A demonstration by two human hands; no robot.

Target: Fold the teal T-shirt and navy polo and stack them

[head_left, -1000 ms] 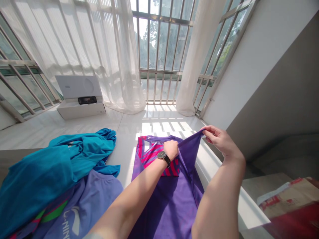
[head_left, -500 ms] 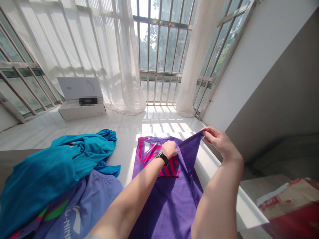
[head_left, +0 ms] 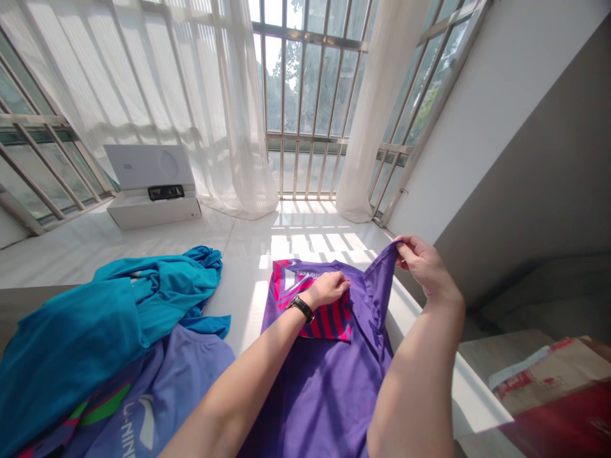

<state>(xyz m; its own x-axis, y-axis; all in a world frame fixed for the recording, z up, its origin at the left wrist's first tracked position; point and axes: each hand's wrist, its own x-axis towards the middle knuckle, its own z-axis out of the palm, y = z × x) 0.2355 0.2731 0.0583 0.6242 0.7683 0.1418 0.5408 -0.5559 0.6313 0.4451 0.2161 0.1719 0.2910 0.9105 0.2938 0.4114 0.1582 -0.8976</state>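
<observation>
A purple shirt [head_left: 315, 388] with a pink-and-purple striped part lies spread on the white ledge in front of me. My left hand [head_left: 327, 289], with a black-strapped watch at its wrist, rests on the striped part. Its fingers are curled closed on the shirt cloth near the collar; the fingertips are partly hidden. Farther right, my right hand [head_left: 420, 259] pinches an edge of the same shirt between thumb and fingers. That edge is lifted off the ledge, and the cloth hangs in folds below it.
At the left lie a teal garment [head_left: 90, 324] and a lavender garment [head_left: 191, 362] with white lettering. An opened white box [head_left: 157, 213] holding a black object [head_left: 165, 192] stands by the curtain [head_left: 238, 152]. Beyond the ledge's right edge is a red-and-beige bag [head_left: 558, 394].
Both hands have shifted slightly to the right, and the shirt has been drawn with them. The lifted edge now looks narrower and more bunched.
</observation>
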